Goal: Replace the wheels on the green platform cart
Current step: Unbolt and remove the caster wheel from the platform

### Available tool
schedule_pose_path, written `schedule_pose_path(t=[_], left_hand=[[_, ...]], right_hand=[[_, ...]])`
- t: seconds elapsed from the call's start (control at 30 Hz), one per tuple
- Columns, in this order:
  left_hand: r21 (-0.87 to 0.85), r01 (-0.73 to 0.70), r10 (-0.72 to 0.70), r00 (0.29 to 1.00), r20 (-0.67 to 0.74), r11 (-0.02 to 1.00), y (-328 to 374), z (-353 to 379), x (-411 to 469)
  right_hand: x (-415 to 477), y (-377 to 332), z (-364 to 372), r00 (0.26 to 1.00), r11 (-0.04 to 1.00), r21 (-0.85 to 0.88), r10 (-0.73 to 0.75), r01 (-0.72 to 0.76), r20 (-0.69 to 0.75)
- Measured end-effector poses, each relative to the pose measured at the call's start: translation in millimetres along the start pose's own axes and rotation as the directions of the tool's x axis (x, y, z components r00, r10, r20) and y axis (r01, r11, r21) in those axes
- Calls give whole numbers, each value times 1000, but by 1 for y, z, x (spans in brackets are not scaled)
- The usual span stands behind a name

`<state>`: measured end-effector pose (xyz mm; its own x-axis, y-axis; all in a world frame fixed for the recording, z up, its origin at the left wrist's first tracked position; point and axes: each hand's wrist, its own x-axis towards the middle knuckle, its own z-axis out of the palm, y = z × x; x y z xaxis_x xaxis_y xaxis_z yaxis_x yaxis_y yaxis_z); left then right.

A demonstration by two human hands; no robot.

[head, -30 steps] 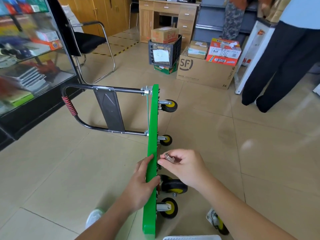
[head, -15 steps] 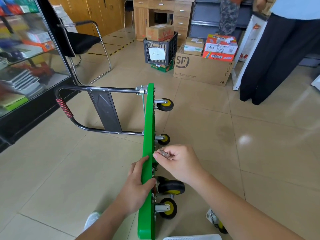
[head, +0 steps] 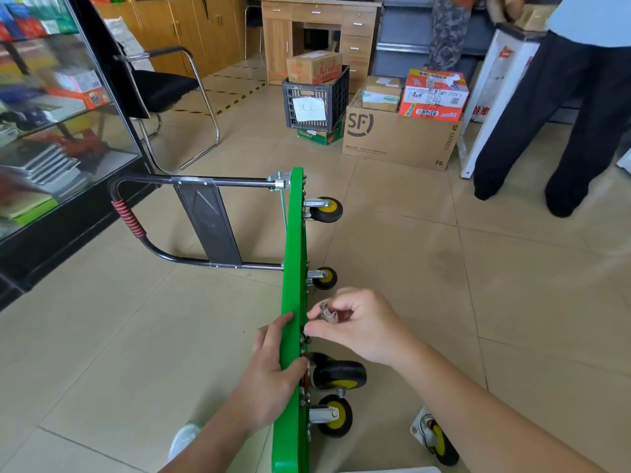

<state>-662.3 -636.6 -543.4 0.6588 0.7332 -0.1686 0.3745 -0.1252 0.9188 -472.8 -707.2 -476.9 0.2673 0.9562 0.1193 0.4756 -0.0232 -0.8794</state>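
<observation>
Green platform cart (head: 293, 254) stands on its long edge on the tiled floor (head: 426, 302), deck upright and underside facing right. Its black handle (head: 191, 181) sticks out left toward the glass display case (head: 51, 131). We count four wheels on the underside: far wheel (head: 326, 210), second wheel (head: 324, 278), a bigger black wheel (head: 339, 373) and the near wheel (head: 336, 417). A loose caster (head: 435, 440) lies on the floor to the right of the cart's near end, apart from it. Left hand (head: 269, 380) grips the deck's top edge, fingers curled over it, beside the bigger black wheel. Right hand (head: 358, 326) pinches a small metal piece (head: 327, 313) between thumb and fingers, just beside the underside, between the second wheel and the bigger black wheel. We cannot tell what the piece is. At the floor's far side sit a black crate (head: 316, 100) and an SF cardboard box (head: 399, 139). A standing person's legs (head: 563, 131) are at far right.
</observation>
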Motion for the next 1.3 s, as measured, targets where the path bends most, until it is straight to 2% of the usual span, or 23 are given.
schedule_pose_path(t=[0.13,0.3,0.57,0.73,0.87,1.3], left_hand=[[3,3,-3,1000,-5,1000,-1,0,0],[10,-9,9,1000,-1,1000,-2,1,0],[6,-22,22,1000,-5,1000,-1,-1,-1],[10,-14,14,1000,-5,1000,-1,0,-2],[10,-32,32,999,-16,999,0,1,-1],[-39,-35,35,999,3,999,3,-1,-2]], right_hand=[[2,-2,-1,999,998,48,28,-29,39],[-2,-1,8,996,990,-115,-83,82,-7],[-5,-6,14,997,971,226,71,-73,13],[-9,-2,26,982,959,221,187,-176,-28],[-13,-3,33,987,939,314,156,-140,-27],[-6,-7,27,990,967,248,82,-52,-113]])
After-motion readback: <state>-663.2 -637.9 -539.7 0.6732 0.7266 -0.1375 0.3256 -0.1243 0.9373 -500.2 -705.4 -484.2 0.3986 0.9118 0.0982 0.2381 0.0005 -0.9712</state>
